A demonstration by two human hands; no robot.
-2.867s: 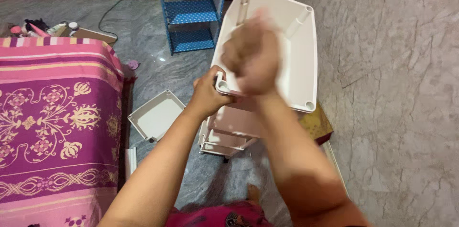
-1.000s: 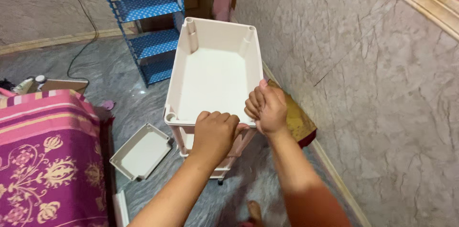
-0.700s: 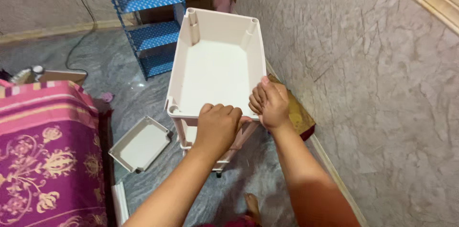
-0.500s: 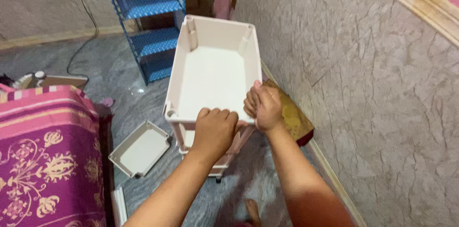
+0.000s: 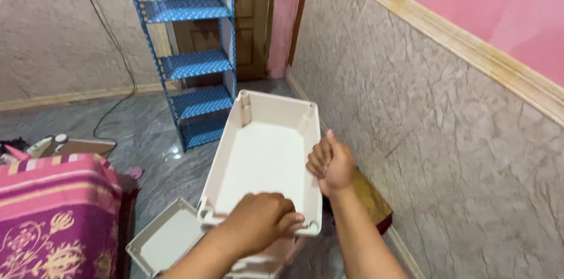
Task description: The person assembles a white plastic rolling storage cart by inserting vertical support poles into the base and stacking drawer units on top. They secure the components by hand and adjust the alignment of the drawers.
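Observation:
A white plastic tray [image 5: 258, 155] with raised walls sits on top of a stack of similar white trays beside the wall. My left hand [image 5: 258, 223] lies over the tray's near rim, fingers curled on the edge. Just outside the tray's right wall, my right hand [image 5: 332, 164] is closed in a loose fist with nothing in it. Corner sockets show at the tray's far end.
Another white tray [image 5: 161, 238] lies on the grey floor at the left. A blue shelf rack [image 5: 194, 67] stands behind. A bed with a pink patterned cover [image 5: 53, 214] is at far left. The marbled wall [image 5: 446, 138] runs along the right; a brown mat [image 5: 373, 199] lies below it.
The view has tilted up and the tray sits lower in frame. My right hand has shifted farther along the tray's right wall; my left hand stays on the near rim.

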